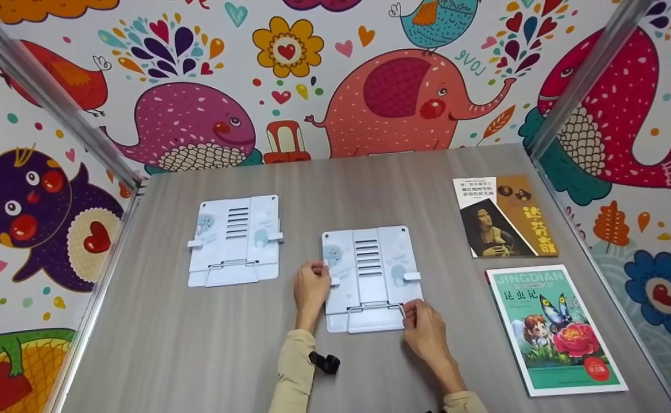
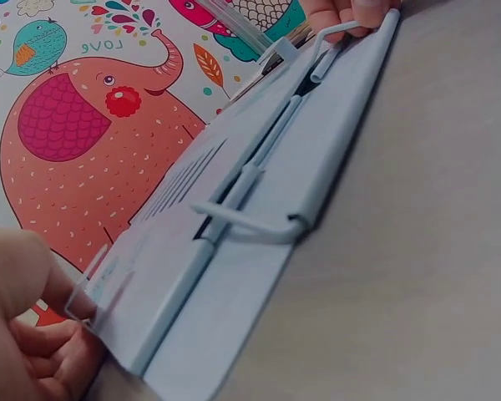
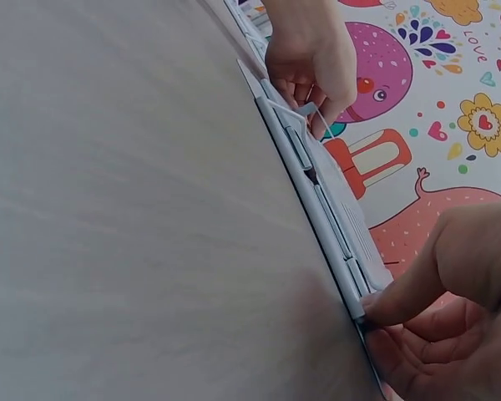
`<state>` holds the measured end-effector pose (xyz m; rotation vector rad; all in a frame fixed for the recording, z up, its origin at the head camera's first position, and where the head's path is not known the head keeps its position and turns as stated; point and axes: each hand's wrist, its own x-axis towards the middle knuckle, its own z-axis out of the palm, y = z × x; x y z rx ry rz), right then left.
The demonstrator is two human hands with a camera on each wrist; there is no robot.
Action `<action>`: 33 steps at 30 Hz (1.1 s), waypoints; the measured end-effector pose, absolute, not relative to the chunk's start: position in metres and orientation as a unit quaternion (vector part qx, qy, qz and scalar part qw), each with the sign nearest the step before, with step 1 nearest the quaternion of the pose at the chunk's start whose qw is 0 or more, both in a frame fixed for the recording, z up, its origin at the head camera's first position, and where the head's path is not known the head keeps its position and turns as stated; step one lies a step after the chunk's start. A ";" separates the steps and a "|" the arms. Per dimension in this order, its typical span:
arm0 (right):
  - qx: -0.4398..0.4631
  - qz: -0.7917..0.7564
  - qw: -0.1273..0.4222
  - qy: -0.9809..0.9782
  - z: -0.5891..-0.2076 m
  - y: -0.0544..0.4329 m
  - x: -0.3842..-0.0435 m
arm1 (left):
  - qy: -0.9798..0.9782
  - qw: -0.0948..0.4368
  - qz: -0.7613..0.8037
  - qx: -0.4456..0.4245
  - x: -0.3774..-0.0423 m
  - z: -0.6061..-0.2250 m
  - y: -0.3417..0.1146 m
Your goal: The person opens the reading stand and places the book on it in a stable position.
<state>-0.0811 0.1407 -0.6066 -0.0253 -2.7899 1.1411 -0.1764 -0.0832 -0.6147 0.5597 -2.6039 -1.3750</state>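
A pale white book stand (image 1: 344, 275), folded flat, lies before me with slots down its middle, a wire page holder along its lower edge and a small clip on each side. My left hand (image 1: 311, 289) grips its left edge beside the clip, thumb and fingers bent about the rim in the left wrist view. At the lower right corner my right hand (image 1: 426, 331) pinches the edge near the wire end; the right wrist view shows the thumb (image 3: 392, 305) on top and fingers below. The stand's underside is hidden.
A second, matching book stand (image 1: 214, 252) lies flat to the left. On the right are a brown-and-white book with a portrait (image 1: 504, 218) and a green-covered children's book (image 1: 559, 332). Cartoon-printed walls (image 1: 289, 115) and metal posts (image 1: 588, 74) bound the wooden table (image 1: 197, 355).
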 end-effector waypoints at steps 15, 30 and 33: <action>0.023 0.424 0.053 -0.904 -0.616 0.151 -0.081 | -0.868 0.054 -0.452 0.198 -0.177 -0.611 -0.084; 0.081 0.458 0.106 -0.879 -0.626 0.158 -0.077 | -0.868 0.039 -0.452 0.201 -0.178 -0.613 -0.083; 0.088 0.462 0.114 -0.875 -0.628 0.159 -0.077 | -0.868 0.037 -0.453 0.199 -0.178 -0.614 -0.083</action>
